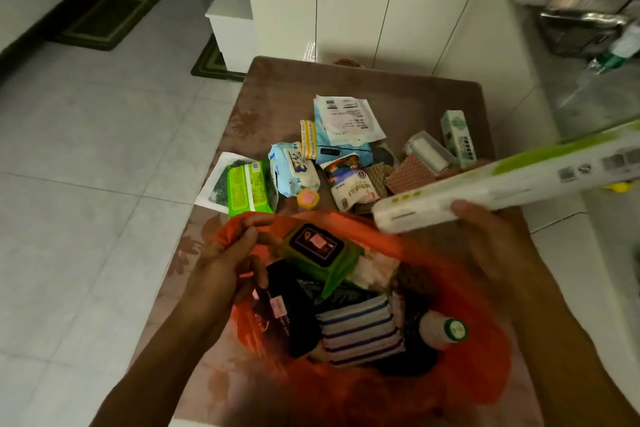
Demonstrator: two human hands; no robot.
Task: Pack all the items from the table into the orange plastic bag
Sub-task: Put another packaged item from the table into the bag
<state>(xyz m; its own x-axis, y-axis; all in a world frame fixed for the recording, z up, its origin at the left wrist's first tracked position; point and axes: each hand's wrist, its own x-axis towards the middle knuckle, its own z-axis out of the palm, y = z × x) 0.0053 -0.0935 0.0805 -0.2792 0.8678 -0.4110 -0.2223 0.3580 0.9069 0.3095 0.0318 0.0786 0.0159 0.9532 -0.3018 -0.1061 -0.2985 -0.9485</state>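
The orange plastic bag lies open on the near end of the brown table. My left hand grips the bag's left rim. Held by my right hand, a long white and green box hangs tilted over the bag's far rim. Inside the bag lie a green wipes pack, a striped cloth, a black packet and a bottle with a green cap. Beyond the bag several items remain on the table: a green packet, a blue and white pack, a snack pouch, paper sachets, a small green box.
White cabinets stand behind the table's far edge. Tiled floor spreads to the left, with green mats on it. Cluttered bags and a bottle sit at the far right. A small pink and yellow item stands by the bag's rim.
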